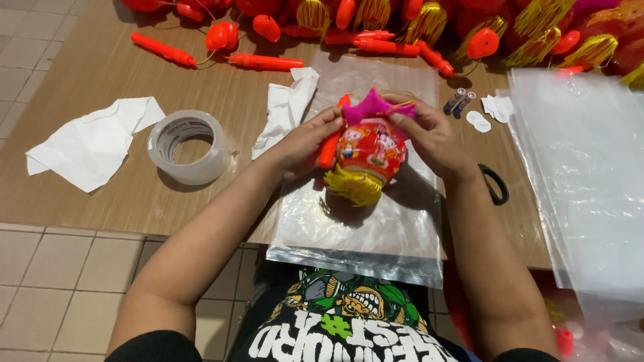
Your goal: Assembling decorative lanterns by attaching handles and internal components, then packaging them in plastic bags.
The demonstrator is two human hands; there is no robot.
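A small red toy lantern [369, 153] with a pink star-shaped top and a yellow tassel fringe is held above a clear plastic bag [355, 234] on the wooden table [100, 194]. My left hand [305, 142] grips its left side together with an orange-red handle stick. On the other side, my right hand [429, 137] pinches the pink top. Both hands are closed around the lantern.
A roll of clear tape [189, 146] and white paper [90, 144] lie at the left. Two batteries [458, 100] and black scissors [496, 184] are at the right, beside a stack of clear bags [583, 174]. Many red lanterns and sticks [376, 27] fill the far edge.
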